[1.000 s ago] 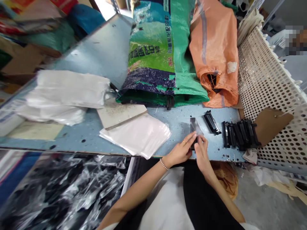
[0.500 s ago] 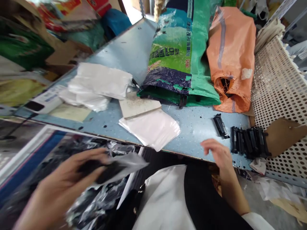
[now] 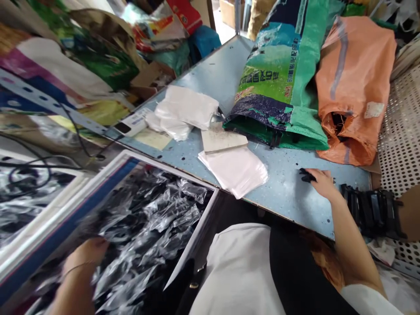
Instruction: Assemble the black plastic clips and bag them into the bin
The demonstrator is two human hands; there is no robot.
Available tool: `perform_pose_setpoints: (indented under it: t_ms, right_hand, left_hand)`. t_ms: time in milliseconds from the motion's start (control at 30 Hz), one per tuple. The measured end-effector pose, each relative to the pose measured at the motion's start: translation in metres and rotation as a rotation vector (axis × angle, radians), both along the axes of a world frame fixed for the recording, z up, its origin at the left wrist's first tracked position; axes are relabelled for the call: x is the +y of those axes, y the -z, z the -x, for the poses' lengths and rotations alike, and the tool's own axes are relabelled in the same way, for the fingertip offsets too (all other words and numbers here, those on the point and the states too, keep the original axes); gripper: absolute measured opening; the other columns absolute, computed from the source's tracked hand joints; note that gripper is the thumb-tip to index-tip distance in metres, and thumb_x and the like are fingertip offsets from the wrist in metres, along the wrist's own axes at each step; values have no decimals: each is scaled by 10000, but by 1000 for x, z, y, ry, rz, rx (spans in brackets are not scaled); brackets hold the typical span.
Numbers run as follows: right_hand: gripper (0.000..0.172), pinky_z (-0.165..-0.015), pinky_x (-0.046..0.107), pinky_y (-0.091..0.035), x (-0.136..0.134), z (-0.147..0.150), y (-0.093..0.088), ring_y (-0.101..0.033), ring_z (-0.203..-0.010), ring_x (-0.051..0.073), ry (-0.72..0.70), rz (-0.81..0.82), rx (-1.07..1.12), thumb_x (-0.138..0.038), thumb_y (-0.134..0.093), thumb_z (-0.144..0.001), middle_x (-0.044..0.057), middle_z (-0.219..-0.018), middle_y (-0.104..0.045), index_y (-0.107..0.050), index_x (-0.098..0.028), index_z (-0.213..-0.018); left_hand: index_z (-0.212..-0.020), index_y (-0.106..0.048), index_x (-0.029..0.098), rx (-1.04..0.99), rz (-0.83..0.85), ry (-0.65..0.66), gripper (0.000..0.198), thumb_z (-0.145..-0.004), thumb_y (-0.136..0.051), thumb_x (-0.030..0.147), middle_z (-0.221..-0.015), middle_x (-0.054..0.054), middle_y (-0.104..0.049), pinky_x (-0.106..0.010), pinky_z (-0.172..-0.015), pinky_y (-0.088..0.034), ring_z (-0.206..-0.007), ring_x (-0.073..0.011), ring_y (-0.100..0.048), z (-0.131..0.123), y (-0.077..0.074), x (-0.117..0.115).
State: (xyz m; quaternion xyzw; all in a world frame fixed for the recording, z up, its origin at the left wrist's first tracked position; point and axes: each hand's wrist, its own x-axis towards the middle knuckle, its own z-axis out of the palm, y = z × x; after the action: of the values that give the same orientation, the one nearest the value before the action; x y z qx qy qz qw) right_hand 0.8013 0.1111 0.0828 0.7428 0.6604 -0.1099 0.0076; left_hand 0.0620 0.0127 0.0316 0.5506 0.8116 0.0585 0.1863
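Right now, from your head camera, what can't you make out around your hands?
In the head view:
Left hand: motion blur hides whether it holds anything.
Black part: mostly covered by the right hand.
Black stack: pieces overlap, so no count.
Bin: plastic glare and blur hide its contents.

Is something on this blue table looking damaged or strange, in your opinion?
Yes. The orange woven plastic sack at the back right of the blue speckled workbench has a ragged hole at its near end. Frayed threads and a dark inside show there, so it looks torn, not neatly closed.
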Motion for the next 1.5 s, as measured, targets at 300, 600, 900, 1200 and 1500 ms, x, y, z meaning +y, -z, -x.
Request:
perform_pose_setpoints:
  t_ms: [300, 600, 900, 1200, 1500]
  right_hand:
    - [606, -1015, 594, -418, -57, 22, 28, -507, -1254, 431, 175, -282, -69, -485, -633, -854, 273, -1365, -572, -609, -94, -1316]
    - [579, -835, 474, -507, -85, 27, 15, -652, -899, 334, 509, -123, 445, -628, -657, -753, 151, -958, -703, -698, -151, -1079]
    - [288, -539, 254, -519, -40, 206, 10, -708, -733, 204, 689, 545, 2019, -379, -785, -766, 101, -844, -772, -716, -152, -931]
    - [341, -383, 177, -396, -22, 226, 21, -529, -527, 95, 634, 855, 2235, -408, -642, -917, 101, -811, -736, -673, -93, -1045]
    - [290, -734, 291, -555, -9, 253, 28, -619, -823, 177, 385, 139, 1619, -415, -827, -733, 4, -882, -697, -687, -248, -924]
  left_hand:
    - [-1026, -730, 147, -207, -482, 620, 229, -937, -569, 284, -1099, -165, -716, -457, -1031, -523, -1078, -293, -650, -286, -9, 115]
    - [-714, -665, 178, -617, -132, 406, 103, -801, -655, 231, -726, -28, -666, -311, -693, -511, -716, -197, -632, -296, -15, 183]
    - [-814, -500, 212, -980, -153, 201, 222, -735, -702, 257, -608, 44, -607, -223, -496, -426, -511, -126, -554, -293, -4, 187]
    - [-1247, -665, 129, -406, -651, 821, 433, -939, -370, 47, -1313, -186, -679, -492, -1042, -550, -1186, -269, -666, -285, -21, 160]
    - [-1615, -278, 214, -573, -635, 967, 721, -928, -427, 53, -1483, -185, -536, -470, -1098, -545, -1358, -271, -564, -323, -28, 84]
